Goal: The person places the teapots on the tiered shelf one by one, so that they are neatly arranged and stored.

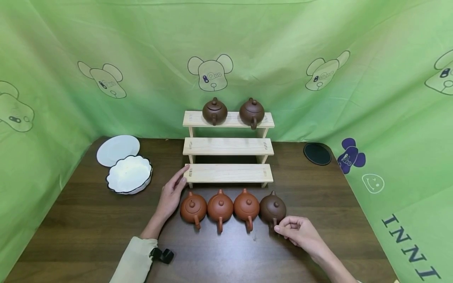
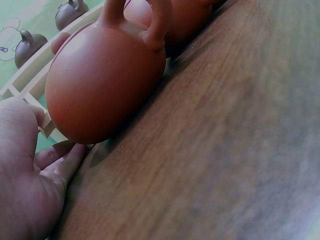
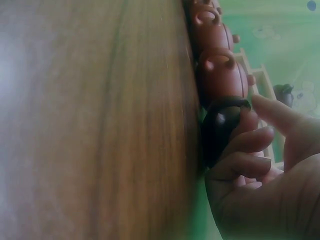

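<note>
Teapot of round, dark brown clay (image 1: 273, 207) stands upright on the brown wood-grain table (image 1: 219, 263), at the right end of a row of four parallel to the surface's far edge. On my head feed, the right hand (image 1: 301, 236) grasps this unit's handle (image 1: 274, 221), thumb and index finger pinching it; the right-wrist feed shows the fingertips at the same handle. To its left, close side by side, stand three round, reddish-brown clay teapots (image 1: 220, 206), spouts towards the rack, handles away from it. Behind the row, at mid-width of the surface, I see a three-tier stepped rack of pale wood (image 1: 228, 146). The left hand (image 1: 170, 198) is slack, fingers extended, fingertips at the left end of the rack's lowest shelf (image 1: 228, 173); I cannot tell how firmly they press. Two round, dark brown clay teapots (image 1: 252, 112) rest on the top shelf (image 1: 232, 119), one left of its middle, one nearer its right end. The surface's far-left corner carries an oval white plate (image 1: 118, 149) and, just in front, a scalloped white bowl with a dark rim (image 1: 134, 190). A black oval mat (image 1: 317, 153) lies at the far-right corner.
</note>
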A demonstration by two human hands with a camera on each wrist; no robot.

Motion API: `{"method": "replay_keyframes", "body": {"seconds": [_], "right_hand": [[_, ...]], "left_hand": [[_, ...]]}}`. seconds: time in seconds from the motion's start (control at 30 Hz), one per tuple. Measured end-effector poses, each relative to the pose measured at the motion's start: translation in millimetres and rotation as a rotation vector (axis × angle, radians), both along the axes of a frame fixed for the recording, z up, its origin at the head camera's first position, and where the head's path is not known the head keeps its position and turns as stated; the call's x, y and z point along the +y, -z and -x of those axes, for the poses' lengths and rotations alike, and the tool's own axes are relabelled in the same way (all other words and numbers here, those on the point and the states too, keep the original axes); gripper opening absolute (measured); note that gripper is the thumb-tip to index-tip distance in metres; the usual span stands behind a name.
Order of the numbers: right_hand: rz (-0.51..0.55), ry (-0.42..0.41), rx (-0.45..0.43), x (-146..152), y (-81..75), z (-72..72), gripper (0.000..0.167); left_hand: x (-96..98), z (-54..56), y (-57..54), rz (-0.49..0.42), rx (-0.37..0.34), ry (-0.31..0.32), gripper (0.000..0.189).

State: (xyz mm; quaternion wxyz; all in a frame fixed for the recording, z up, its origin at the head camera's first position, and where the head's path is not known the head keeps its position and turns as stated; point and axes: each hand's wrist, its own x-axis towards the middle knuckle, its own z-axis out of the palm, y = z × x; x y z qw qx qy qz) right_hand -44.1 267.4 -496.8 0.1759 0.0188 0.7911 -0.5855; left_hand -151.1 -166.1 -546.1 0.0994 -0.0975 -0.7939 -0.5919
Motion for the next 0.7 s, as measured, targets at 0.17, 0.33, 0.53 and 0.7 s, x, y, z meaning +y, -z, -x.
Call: {"method": "replay_keyframes", "body": {"seconds": [0.17,0.33,0.53,0.7], "right_hand": [[0.0,-0.042,0.007,1,1.3,-0.8,0.023],[0.04,-0.017,-0.049,0,3.0,0.4,0.023],[0.177,-0.09,-0.116,1,6.9,1.3,0.035],[0.266,-0.206,-0.181,0,8.2,2.8,0.041]], "left_hand": [[-3.6,5.9,14.4,-0.019,0.045,0.006,0.044],[-1.7,3.4,9.4,-0.036,0.036,0.007,0.044],[0.6,-0.6,-1.0,-0.01,-0.021,-0.006,0.044],[-2.6,2.3,4.2,-0.008,-0.05,0.006,0.045]]}}
